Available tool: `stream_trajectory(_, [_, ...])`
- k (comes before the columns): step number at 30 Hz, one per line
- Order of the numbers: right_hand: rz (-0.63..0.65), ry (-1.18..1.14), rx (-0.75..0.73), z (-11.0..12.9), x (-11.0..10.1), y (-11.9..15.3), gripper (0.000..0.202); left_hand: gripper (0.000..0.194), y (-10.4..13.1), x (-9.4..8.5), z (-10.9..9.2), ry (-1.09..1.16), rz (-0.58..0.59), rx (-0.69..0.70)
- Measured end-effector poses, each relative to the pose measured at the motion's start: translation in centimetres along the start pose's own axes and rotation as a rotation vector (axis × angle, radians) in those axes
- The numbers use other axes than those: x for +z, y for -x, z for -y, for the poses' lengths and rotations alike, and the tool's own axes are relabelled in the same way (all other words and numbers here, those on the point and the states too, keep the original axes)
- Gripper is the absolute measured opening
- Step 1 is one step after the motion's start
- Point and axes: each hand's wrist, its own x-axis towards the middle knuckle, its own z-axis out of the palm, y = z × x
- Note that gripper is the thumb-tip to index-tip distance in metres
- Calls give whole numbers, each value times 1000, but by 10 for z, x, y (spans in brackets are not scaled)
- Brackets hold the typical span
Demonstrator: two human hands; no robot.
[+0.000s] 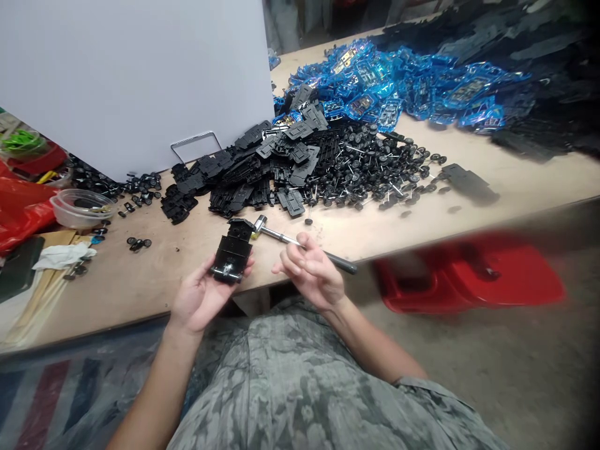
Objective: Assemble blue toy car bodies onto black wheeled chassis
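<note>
My left hand grips a black plastic toy car chassis, tilted up, with a shiny metallic patch near its lower end. To the right, my right hand is turned palm up with its fingers curled and the thumb against them. Whatever those fingers may hold is too small or hidden to make out. Behind that hand is a small hammer, its head beside the chassis and its dark handle slanting towards the table edge. The fingers partly cover the handle.
Behind my hands are piles of black chassis plates, wheels on axles and blue car bodies. A white board stands at back left. Leftward are a clear tub and a red bag. A red stool stands at right.
</note>
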Motion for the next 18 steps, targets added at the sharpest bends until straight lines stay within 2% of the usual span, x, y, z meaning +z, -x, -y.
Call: stream_trajectory(18, [-63,-100,9,6,-2,0,23,53,0,0,0,-2,-13,8])
